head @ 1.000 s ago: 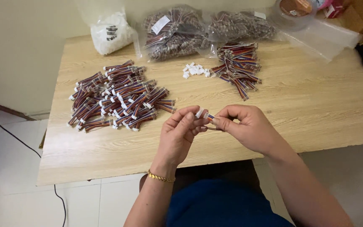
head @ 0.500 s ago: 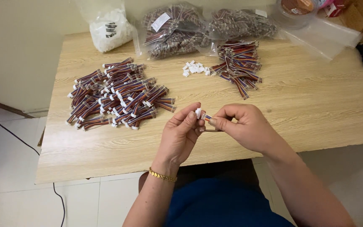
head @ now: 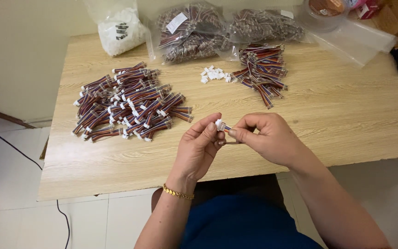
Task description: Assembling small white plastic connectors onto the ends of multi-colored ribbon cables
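My left hand and my right hand meet over the front part of the wooden table. Between the fingertips of both hands is a short multicoloured wire bundle with a small white connector on its end. The left thumb and forefinger pinch the connector. My right fingers grip the wires just behind it. A gold bracelet circles my left wrist.
A big heap of short wire bundles with white connectors lies at the left. A smaller heap of wire bundles and loose white connectors lie further back. Plastic bags of parts line the far edge.
The hands stay together on the same wire piece, with only small finger movements at the connector. The view has shifted slightly.
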